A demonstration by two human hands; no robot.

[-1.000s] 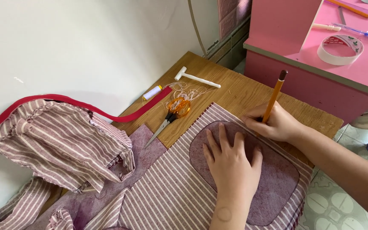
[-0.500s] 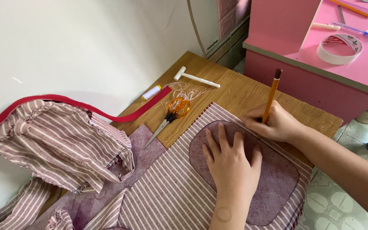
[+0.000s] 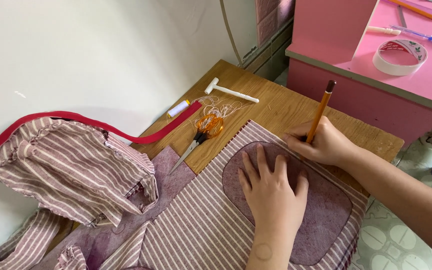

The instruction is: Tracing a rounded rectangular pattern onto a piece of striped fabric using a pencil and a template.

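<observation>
At centre frame the left hand (image 3: 271, 192) lies open and flat, pinning a rounded purple template (image 3: 321, 210) to striped fabric (image 3: 196, 230) on the bench (image 3: 276, 107), while the right hand (image 3: 323, 142), closed around a pencil (image 3: 319, 111), appears to trace its upper edge, which calls for steady pressure.

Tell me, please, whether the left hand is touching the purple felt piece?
Touching. The head view shows the left hand lying flat, palm down with fingers spread, on the purple felt piece, no gap beneath it.

You are seeing orange-handled scissors (image 3: 202, 134) lying near the table's (image 3: 276, 107) far edge beside a white thread spool (image 3: 178, 108), while a tape roll (image 3: 399, 56) is sitting on the pink shelf (image 3: 356, 75).
</observation>
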